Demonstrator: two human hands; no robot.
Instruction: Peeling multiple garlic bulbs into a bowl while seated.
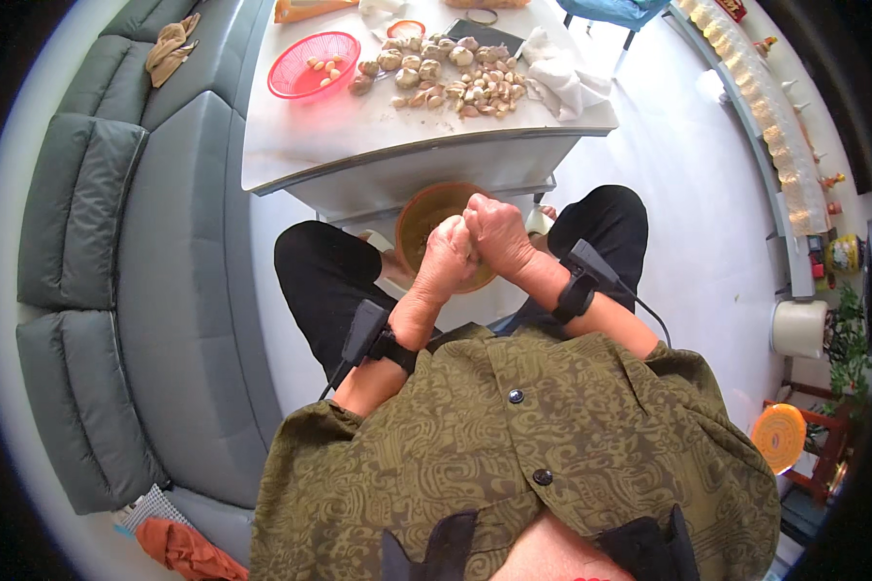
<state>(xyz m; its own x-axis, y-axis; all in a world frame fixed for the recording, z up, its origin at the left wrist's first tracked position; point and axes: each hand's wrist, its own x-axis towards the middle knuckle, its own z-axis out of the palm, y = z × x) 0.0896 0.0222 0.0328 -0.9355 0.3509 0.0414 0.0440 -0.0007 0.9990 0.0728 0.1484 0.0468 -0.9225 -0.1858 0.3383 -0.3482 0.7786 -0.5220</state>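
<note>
Over a yellowish-brown bowl between my knees, my left hand and my right hand meet with curled fingers. Both are closed, knuckles close together, and whatever they pinch is hidden behind the fingers. Beyond them stands a white table. Whole garlic bulbs are heaped on it, with a pile of loose garlic cloves to their right. A red plastic basket at the table's left holds several pale peeled cloves.
A crumpled white cloth lies at the table's right edge. The grey sofa runs along my left. A blue-covered stool is at the far right of the table. To my right are a white pot and an orange round object.
</note>
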